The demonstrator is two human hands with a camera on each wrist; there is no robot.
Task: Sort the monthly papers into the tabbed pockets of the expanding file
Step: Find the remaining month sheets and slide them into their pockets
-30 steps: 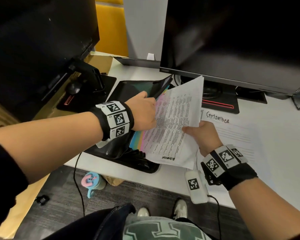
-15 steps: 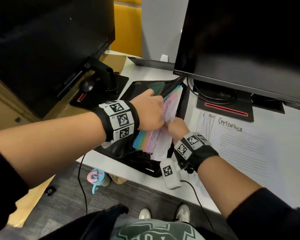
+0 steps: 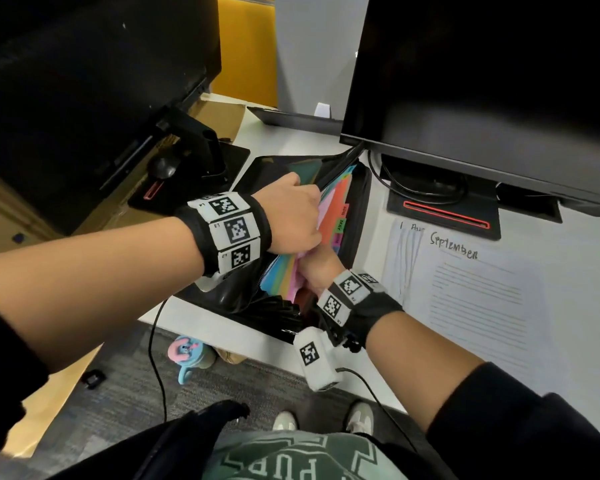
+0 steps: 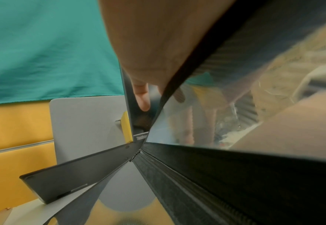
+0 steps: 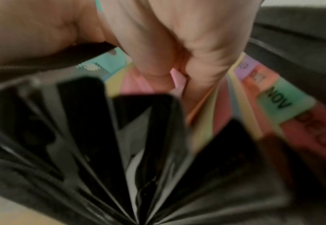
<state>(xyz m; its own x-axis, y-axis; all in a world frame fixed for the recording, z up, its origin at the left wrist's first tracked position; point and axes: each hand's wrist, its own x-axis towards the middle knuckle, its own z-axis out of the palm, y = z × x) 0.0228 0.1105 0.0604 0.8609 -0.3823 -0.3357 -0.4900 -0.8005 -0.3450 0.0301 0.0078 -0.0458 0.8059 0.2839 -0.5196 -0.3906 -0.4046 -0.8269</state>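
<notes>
The left hand (image 3: 293, 216) grips the expanding file (image 3: 359, 216) dividers apart. The right hand (image 3: 317, 268), at its 5 o'clock, is buried between dividers; its grip cannot be told. It should seat the sheet fully.

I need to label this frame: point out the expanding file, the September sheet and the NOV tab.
expanding file (image 3: 360, 202), head view, black right-hand wall.
September sheet (image 3: 482, 292), head view, printed lines below the handwritten heading.
NOV tab (image 5: 279, 97), right wrist view, green tab's lettering.

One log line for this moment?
left hand: spreads file dividers | right hand: inside pocket | September sheet: on desk
</notes>
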